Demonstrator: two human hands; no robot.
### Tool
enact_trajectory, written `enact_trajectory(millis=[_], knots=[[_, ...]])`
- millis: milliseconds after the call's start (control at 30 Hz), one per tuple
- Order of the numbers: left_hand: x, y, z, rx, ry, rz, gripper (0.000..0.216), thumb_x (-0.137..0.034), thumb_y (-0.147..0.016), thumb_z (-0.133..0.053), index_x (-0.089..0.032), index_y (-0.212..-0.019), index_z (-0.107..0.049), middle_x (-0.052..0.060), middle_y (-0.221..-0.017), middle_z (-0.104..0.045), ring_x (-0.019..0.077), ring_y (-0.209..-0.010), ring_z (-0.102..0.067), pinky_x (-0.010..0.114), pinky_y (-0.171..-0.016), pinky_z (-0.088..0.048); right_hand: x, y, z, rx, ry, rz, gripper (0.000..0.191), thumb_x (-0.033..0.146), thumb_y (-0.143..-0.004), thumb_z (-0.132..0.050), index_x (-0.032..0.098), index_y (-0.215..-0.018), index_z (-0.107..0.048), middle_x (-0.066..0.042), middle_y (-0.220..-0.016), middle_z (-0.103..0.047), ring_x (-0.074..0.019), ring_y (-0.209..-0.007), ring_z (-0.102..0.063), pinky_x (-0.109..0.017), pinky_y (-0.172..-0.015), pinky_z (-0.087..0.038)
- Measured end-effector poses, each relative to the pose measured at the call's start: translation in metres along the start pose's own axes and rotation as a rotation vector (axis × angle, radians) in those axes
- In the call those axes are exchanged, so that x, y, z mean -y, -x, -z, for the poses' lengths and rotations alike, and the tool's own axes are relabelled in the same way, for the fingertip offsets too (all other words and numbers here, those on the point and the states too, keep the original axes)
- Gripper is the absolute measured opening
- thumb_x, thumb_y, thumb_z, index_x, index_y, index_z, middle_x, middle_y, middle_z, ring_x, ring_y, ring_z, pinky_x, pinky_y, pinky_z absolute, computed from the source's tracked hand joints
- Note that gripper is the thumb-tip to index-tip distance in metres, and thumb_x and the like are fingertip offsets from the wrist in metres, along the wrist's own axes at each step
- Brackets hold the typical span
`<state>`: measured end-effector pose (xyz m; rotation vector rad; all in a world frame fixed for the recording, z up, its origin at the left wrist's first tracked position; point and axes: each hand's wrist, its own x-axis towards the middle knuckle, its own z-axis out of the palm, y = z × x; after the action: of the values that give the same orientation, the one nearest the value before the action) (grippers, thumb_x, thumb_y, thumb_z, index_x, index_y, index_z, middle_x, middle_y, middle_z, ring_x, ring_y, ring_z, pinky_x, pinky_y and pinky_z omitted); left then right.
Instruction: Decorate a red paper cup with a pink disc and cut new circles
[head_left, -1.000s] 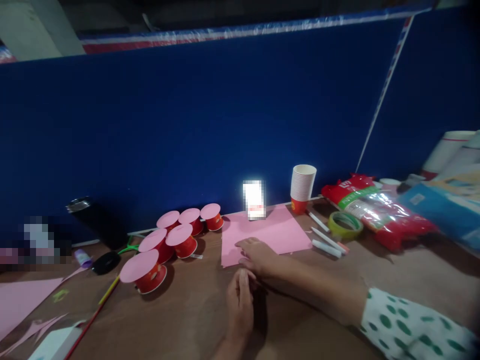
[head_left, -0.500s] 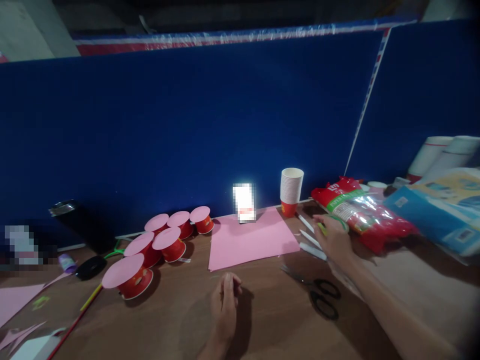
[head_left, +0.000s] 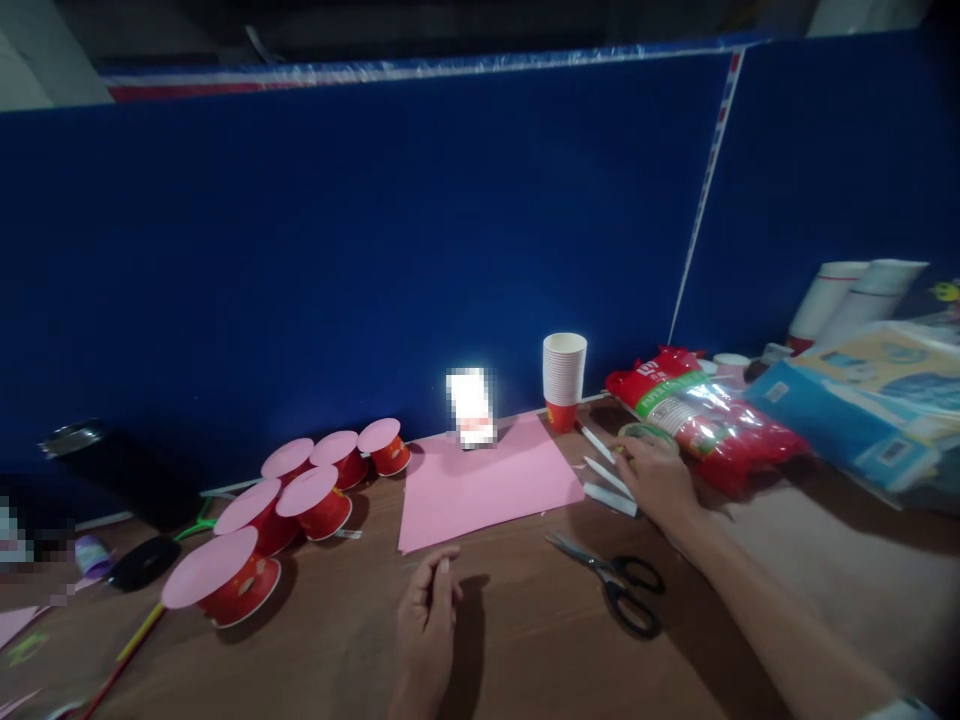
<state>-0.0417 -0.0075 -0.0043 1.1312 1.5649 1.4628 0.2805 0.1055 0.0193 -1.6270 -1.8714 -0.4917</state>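
My left hand (head_left: 429,615) is over the near middle of the table, fingers loosely curled with the thumb beside them; I see nothing in it. My right hand (head_left: 660,482) reaches to the right side, its fingers closed on a greenish ring that looks like a roll of tape (head_left: 651,434), partly hidden by the hand. Just left of it lie several white paper strips (head_left: 609,476). Black-handled scissors (head_left: 606,570) rest partly open between the hands. Pink paper sheets (head_left: 484,490) lie beyond my left hand.
Several red paper cups topped with pink discs (head_left: 313,500) stand at left. A cup stack (head_left: 564,380) rises behind the sheets, near a bright blurred-out object (head_left: 471,405). Red bagged cups (head_left: 705,410) and a blue package (head_left: 832,420) fill the right. A black bottle (head_left: 112,470) leans far left.
The view has shifted, so most things sit further left. My right hand has stayed at the tape roll, which has tilted flatter. My left hand's fingers have uncurled slightly.
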Motion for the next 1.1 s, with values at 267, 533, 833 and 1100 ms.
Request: enact_trajectory(millis=[267, 533, 833, 1100], knots=[[-0.001, 0.002, 0.002, 0.022, -0.076, -0.001, 0.061, -0.071, -0.070, -0.056, -0.015, -0.089, -0.069, -0.004, -0.052, -0.046, 0.0115, -0.047, -0.043, 0.021, -0.043, -0.033, 0.008, 0.001, 0.002, 0.093, 0.050, 0.102, 0.013, 0.020, -0.083, -0.058, 0.017, -0.089, -0.070, -0.008, -0.084, -0.071, -0.0262, -0.100, -0.054, -0.035, -0.085, -0.040], [-0.014, 0.009, 0.003, 0.004, 0.025, 0.071, 0.069, -0.080, -0.073, -0.039, -0.016, -0.062, -0.063, 0.000, -0.049, -0.052, 0.0111, -0.044, -0.044, 0.021, -0.044, -0.036, -0.001, 0.000, 0.002, 0.009, 0.073, 0.004, 0.022, 0.021, -0.087, -0.051, 0.014, -0.097, -0.068, -0.012, -0.090, -0.070, -0.0267, -0.100, -0.054, -0.037, -0.088, -0.040], [-0.014, 0.007, 0.000, -0.002, 0.030, 0.090, 0.070, -0.082, -0.068, -0.043, -0.016, -0.066, -0.066, 0.000, -0.050, -0.053, 0.0111, -0.044, -0.043, 0.022, -0.044, -0.034, -0.003, -0.001, 0.001, -0.028, 0.047, 0.011, 0.022, 0.022, -0.087, -0.050, 0.014, -0.093, -0.069, -0.010, -0.085, -0.070, -0.0269, -0.095, -0.055, -0.037, -0.089, -0.041], [-0.011, 0.006, 0.001, 0.009, 0.035, 0.091, 0.069, -0.081, -0.069, -0.044, -0.016, -0.068, -0.066, 0.000, -0.050, -0.053, 0.0106, -0.044, -0.043, 0.021, -0.043, -0.035, 0.007, -0.002, 0.005, -0.029, 0.015, 0.035, 0.020, 0.021, -0.086, -0.050, 0.017, -0.090, -0.069, -0.008, -0.083, -0.070, -0.0272, -0.094, -0.056, -0.035, -0.086, -0.042]])
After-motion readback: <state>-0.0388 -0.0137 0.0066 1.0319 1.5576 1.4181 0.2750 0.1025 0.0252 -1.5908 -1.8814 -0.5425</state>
